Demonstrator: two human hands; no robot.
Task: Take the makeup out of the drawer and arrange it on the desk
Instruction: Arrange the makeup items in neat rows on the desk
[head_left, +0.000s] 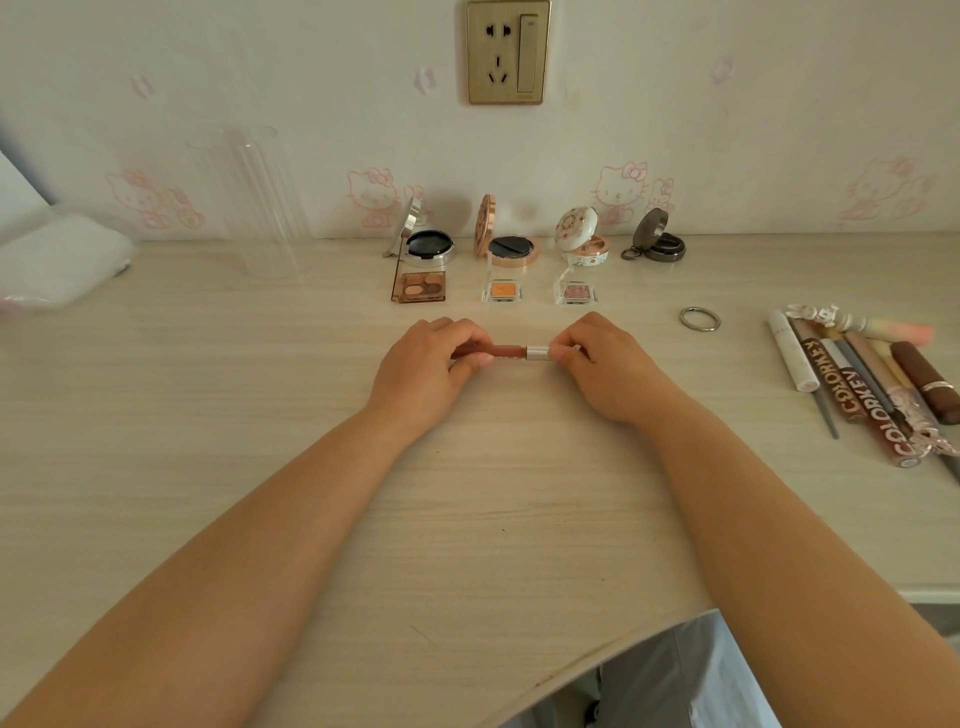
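A slim brown lip tube (511, 352) with a silver band lies level just above the pale wooden desk (467, 493), held at both ends. My left hand (428, 366) grips its brown end and my right hand (602, 364) pinches the end past the silver band. Behind them stand several open compacts along the wall: a silver one (427, 244), a rose-gold one (511, 249), a floral white one (582, 241) and a dark metal one (662, 241). In front of those lie three small eyeshadow pans (420, 287), (502, 290), (575, 293). No drawer is in view.
A heap of lip glosses, tubes and pencils (862, 374) lies at the right edge, with a metal ring (700, 318) to its left. A clear glass cylinder (254, 202) stands at the back left beside a white plastic bag (57, 260). A wall socket (508, 52) sits above.
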